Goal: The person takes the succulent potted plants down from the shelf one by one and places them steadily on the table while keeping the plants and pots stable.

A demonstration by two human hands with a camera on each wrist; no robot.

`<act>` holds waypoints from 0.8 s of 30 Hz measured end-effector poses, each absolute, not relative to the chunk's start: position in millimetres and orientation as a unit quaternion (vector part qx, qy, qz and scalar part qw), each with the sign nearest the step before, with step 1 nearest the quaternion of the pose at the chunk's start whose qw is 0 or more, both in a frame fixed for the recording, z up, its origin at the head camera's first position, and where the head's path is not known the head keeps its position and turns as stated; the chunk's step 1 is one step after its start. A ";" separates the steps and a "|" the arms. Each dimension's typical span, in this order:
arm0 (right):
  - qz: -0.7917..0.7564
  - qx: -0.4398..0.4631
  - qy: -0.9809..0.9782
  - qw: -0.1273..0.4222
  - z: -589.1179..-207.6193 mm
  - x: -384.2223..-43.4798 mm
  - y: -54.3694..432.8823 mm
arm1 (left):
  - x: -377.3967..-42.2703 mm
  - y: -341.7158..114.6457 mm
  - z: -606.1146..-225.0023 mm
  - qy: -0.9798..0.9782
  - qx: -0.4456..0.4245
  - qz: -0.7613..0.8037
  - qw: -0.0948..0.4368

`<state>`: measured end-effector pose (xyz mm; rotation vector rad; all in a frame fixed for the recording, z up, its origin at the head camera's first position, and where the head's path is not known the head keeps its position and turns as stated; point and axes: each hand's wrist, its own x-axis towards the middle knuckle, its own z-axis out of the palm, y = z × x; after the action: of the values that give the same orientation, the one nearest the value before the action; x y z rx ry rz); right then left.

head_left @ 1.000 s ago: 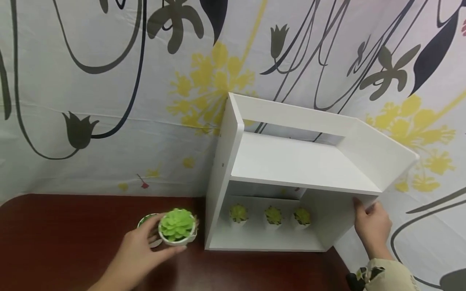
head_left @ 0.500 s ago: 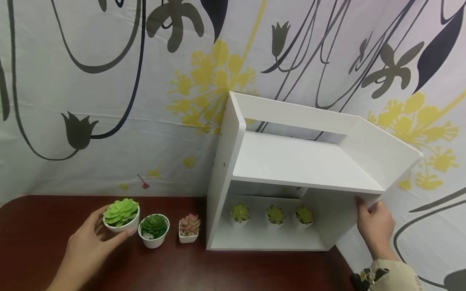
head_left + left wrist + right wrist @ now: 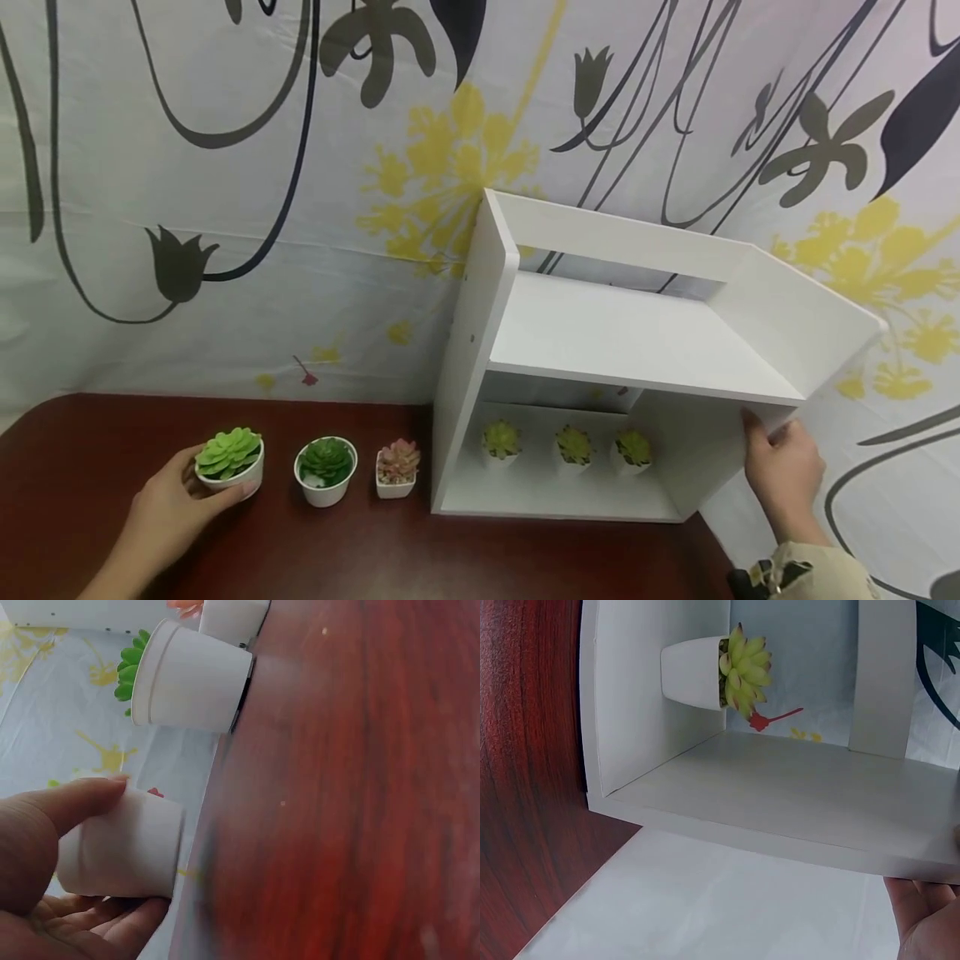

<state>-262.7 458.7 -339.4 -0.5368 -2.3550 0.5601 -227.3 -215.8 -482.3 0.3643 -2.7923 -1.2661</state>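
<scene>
Your left grip (image 3: 167, 504) is holding the bright green succulent (image 3: 228, 454), curled round its pot (image 3: 124, 847), left of the dark green succulent (image 3: 326, 462) on the worktop (image 3: 465, 558); your right grip (image 3: 785, 467) is clasping the white shelf (image 3: 637, 333) by its side.

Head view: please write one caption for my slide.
A left hand holds a bright green potted plant while the right hand grips a white shelf unit.

Head view: white shelf (image 3: 637, 333) hides part of right grip (image 3: 784, 468). Left of shelf, left grip (image 3: 171, 503) partly covers light-green potted succulent (image 3: 229, 457); table (image 3: 450, 557) cut off below.
</scene>
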 end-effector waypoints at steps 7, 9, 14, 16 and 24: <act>0.219 -0.210 -0.898 0.318 -339.6 -261.2 458.8 | -232.2 -218.3 -487.1 -0.918 0.101 -0.384 -0.018; 0.218 -0.211 -0.898 0.319 -339.8 -261.8 458.4 | -232.6 -217.9 -487.7 -0.918 0.100 -0.383 -0.016; 0.216 -0.213 -0.897 0.323 -339.4 -262.6 458.7 | -233.4 -214.4 -487.3 -0.918 0.104 -0.381 -0.012; 0.217 -0.211 -0.896 0.324 -339.3 -262.4 458.2 | -232.8 -212.9 -486.7 -0.919 0.102 -0.381 -0.015; 0.217 -0.210 -0.893 0.335 -338.9 -262.5 456.9 | -217.9 -203.3 -478.8 -0.923 0.075 -0.375 0.037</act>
<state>-262.5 456.9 -338.9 -0.5484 -2.3295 0.5664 -217.9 -203.3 -478.8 0.2317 -2.8344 -1.1513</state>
